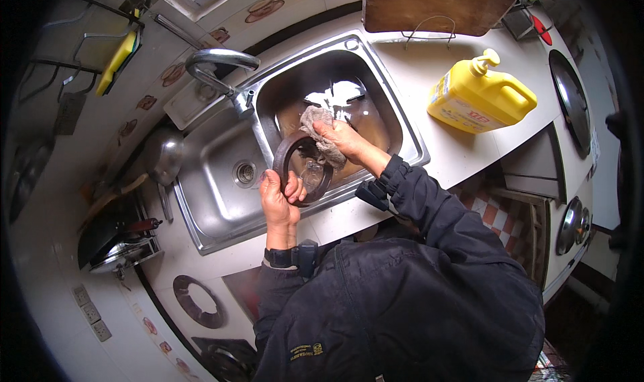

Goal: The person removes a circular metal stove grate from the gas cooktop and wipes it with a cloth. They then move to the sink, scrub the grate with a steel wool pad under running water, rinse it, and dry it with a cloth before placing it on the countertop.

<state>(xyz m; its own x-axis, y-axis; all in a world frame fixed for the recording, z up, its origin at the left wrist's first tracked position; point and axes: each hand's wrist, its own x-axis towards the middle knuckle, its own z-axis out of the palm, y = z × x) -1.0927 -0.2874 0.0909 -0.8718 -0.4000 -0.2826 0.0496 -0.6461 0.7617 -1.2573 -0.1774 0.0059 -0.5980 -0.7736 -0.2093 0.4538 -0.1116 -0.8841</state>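
Observation:
My left hand (283,193) grips the lower left of a dark brown ring (284,153), perhaps a stove ring, tilted above the front edge of the sink. In my right hand (347,139) is a wet greyish cloth (322,130), pressed against the ring's upper right side. Behind them lies the right basin (395,103) of a stainless steel sink, holding murky brownish water (289,118) with bright reflections. Part of the ring is hidden by the cloth and by my left fingers. Something clear and glassy (313,170) shows through the ring's opening.
A chrome faucet (221,55) stands behind the left basin (216,165). On the counter to the right is a yellow pump jug (478,98). A wooden cutting board (437,4) stands at the back. Another dark ring (183,286) lies at lower left, near hanging pans (115,246).

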